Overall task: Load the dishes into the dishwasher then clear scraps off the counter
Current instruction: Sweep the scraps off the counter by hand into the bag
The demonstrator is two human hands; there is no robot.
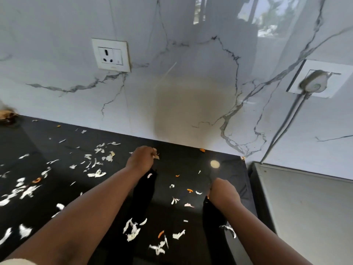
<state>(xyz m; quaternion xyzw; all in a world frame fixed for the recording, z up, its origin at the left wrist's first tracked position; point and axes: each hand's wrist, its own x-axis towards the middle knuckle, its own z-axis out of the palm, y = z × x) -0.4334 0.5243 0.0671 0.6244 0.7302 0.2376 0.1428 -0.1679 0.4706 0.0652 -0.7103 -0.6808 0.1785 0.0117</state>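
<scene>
Head view: left hand (142,157) fingers (152,153) are curled at the back of the worktop (191,169), pinching what looks like a pale scrap at the tips, though motion blur makes this uncertain. Right hand (223,190) is knuckles-up nearer the front right; its fingers are hidden under the hand, so I cannot tell if they are together, apart or holding anything.

Outward: the black glossy worktop is littered with white peel scraps (95,174), thickest on the left and along the front, plus a few orange bits (161,234) between and around the arms. A brown clump (6,115) sits at the far left edge against the wall.

Progress, judged: scrap clearing is in hand and early, since most scraps are not yet picked up. No dishes or dishwasher in view, so the loading step cannot be checked from here.

Containers: no bin, bowl or plate visible to take the scraps. A grey appliance top (305,207) stands just right of the worktop. Marble backsplash carries a wall socket (111,55) and a plugged-in cord (313,83).
</scene>
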